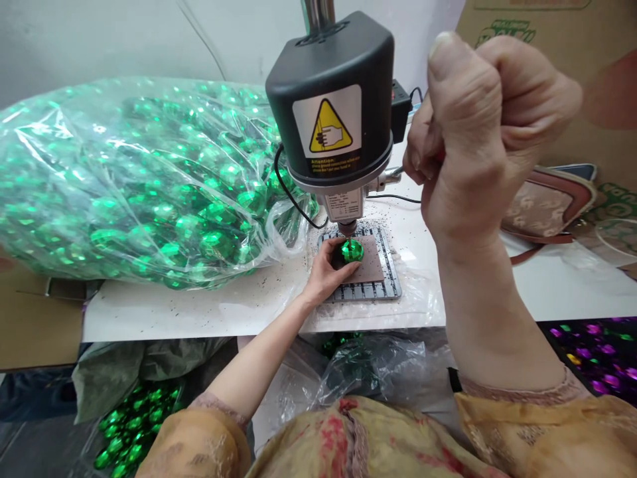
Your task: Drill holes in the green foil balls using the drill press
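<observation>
A small bench drill press (331,106) with a dark grey head and a yellow warning label stands before me. Under its chuck, a shiny green faceted ball (352,250) rests on a brown board (373,262) over the slotted metal base (392,282). My left hand (329,269) grips that ball from the left, thumb in front and fingers behind. The drill tip meets or nearly meets the ball's top; I cannot tell which. Raised at the right, my right hand (472,126) is closed around the press's feed lever (393,174), most of which the fingers hide.
A big clear plastic bag (149,192) full of green balls lies left of the press. More green balls (134,425) sit below at the left, purple ones (597,352) at the right. A patterned purse (542,202) and a cardboard box (562,79) stand at the right. Dark shavings dot the white table (199,318).
</observation>
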### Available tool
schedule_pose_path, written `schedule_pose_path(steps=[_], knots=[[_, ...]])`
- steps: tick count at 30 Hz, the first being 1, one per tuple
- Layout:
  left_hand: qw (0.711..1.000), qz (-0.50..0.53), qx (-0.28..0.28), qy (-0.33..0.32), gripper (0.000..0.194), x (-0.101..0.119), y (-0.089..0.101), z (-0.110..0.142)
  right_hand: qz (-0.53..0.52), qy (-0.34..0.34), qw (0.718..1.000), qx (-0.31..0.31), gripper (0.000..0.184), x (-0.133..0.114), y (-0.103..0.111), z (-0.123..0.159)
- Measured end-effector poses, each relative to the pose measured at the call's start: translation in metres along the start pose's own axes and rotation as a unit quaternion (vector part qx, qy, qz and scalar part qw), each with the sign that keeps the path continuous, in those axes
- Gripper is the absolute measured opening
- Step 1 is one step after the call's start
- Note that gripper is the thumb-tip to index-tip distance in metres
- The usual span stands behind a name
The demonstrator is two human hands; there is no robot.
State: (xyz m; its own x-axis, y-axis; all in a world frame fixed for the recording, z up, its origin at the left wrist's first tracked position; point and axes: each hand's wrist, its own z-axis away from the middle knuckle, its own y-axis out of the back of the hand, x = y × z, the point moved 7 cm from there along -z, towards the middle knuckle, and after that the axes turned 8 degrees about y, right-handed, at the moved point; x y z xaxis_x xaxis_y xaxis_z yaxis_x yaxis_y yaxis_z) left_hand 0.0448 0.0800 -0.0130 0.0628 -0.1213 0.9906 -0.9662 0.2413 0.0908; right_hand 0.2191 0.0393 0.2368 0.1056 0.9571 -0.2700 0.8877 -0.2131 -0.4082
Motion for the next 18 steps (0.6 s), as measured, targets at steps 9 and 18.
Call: schedule_pose_path(steps=[9, 18], knots=[[0.999, -0.044, -0.008, -0.005, 0.061, 0.0, -0.001, 0.002, -0.033, 0.015, 0.999, 0.023, 0.052, -0.004, 0.0, 0.005], [0.999, -0.041, -0.008, -0.009, 0.06, 0.002, -0.002, 0.004, 0.074, -0.026, 0.997, -0.016, 0.06, -0.015, 0.019, 0.035]])
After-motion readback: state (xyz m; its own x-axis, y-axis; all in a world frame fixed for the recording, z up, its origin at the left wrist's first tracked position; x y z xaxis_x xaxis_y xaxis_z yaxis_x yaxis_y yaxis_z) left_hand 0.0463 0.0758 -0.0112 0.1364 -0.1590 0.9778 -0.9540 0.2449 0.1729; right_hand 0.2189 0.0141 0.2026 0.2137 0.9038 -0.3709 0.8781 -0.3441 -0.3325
